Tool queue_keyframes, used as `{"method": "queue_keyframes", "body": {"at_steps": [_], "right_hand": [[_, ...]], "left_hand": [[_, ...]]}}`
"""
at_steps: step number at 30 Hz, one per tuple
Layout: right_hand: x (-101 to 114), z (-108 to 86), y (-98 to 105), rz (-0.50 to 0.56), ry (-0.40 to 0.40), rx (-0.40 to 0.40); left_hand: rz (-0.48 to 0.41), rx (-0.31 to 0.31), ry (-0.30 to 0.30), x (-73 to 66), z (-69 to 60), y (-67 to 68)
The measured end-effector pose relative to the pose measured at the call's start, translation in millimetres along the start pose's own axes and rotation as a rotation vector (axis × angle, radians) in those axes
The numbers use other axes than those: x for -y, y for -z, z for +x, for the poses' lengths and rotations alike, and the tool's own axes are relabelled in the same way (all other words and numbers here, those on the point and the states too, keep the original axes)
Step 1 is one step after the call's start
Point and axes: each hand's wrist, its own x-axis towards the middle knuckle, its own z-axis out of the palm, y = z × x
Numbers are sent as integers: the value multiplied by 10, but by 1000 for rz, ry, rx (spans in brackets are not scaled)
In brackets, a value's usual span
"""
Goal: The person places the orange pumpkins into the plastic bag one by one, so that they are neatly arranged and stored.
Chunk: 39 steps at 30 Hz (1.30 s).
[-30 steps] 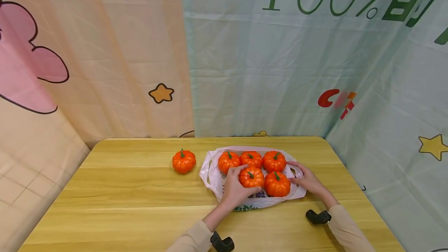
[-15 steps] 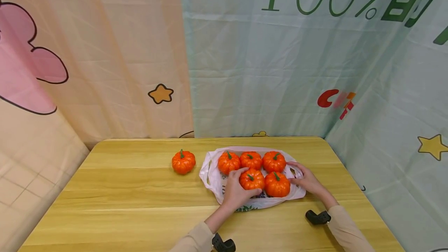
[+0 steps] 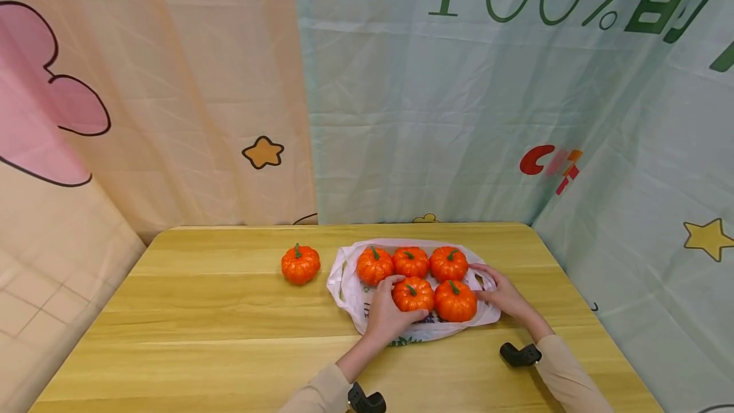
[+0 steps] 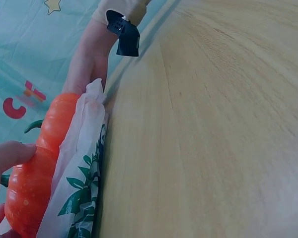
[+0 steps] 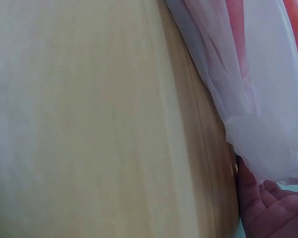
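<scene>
On a white plastic bag (image 3: pixel 352 301) lie several small orange pumpkins with green stems. My left hand (image 3: pixel 385 311) grips the front middle pumpkin (image 3: pixel 413 295), thumb at the near side and fingers at the left and far side. Right against it sits the front right pumpkin (image 3: pixel 455 302). At the bag's right end, my right hand (image 3: pixel 504 295) holds the bag's edge, its fingertips close to the two right-hand pumpkins. The right wrist view shows the curled fingers (image 5: pixel 273 203) under the bag's edge, partly hidden by the plastic.
Behind these stand a back left pumpkin (image 3: pixel 375 266), a back middle pumpkin (image 3: pixel 410 262) and a back right pumpkin (image 3: pixel 449 264). A lone pumpkin (image 3: pixel 301 265) rests on the wooden table (image 3: pixel 201 311), left of the bag. Printed curtains (image 3: pixel 401 113) hang behind the table.
My left hand has shifted the front middle pumpkin slightly right and nearer, against the front right pumpkin. The right hand stays at the bag's right end.
</scene>
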Motion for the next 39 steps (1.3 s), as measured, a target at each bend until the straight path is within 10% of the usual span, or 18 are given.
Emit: {"method": "queue_keyframes", "body": {"at_steps": [24,39], "right_hand": [[-52,12,4,17,23,-5],[-29,9,6,44,-14,11]], "left_hand": [[124,35,-39,-5,-31,13],[14,18,-116,-50,-55,251]]}}
